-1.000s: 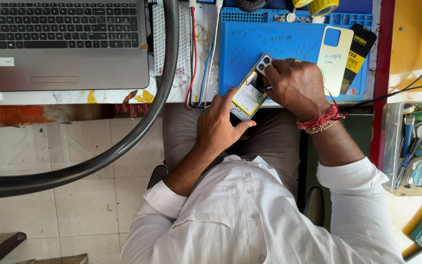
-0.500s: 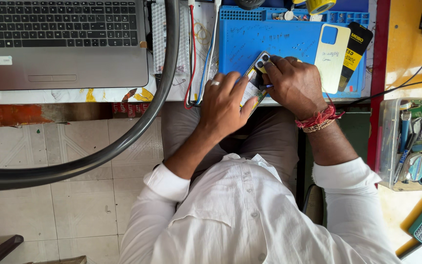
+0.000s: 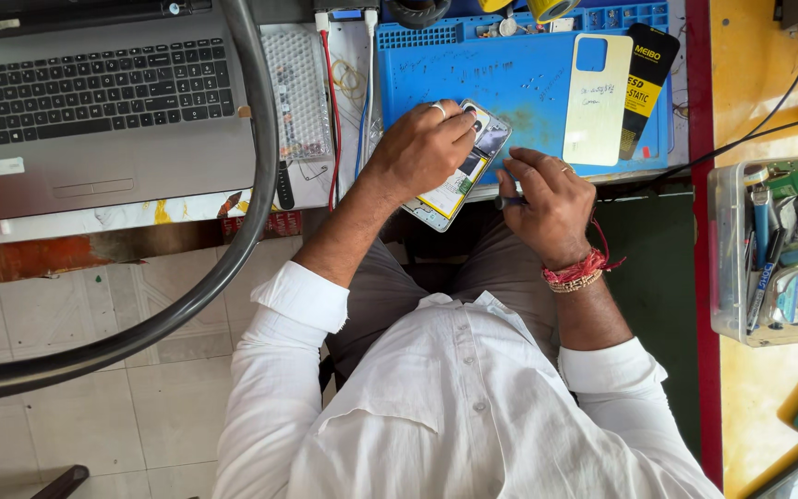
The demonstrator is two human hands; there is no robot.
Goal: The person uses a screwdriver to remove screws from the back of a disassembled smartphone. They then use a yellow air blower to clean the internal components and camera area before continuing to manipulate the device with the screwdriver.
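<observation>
Left hand (image 3: 422,148) clamped over opened phone (image 3: 459,171) at near edge of blue mat (image 3: 519,83) on worktop; right hand (image 3: 547,203) closed around dark slim tool (image 3: 507,200), just beside phone; cream back cover (image 3: 596,97) lies apart on mat.

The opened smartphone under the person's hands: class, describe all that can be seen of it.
The opened smartphone lies slanted, back up, half on the blue repair mat at the desk's near edge. Its back cover is off, showing a yellow-and-white battery area and a camera block at the upper end. The left hand presses on its top; the right hand, holding a thin dark tool, is beside it.
</observation>
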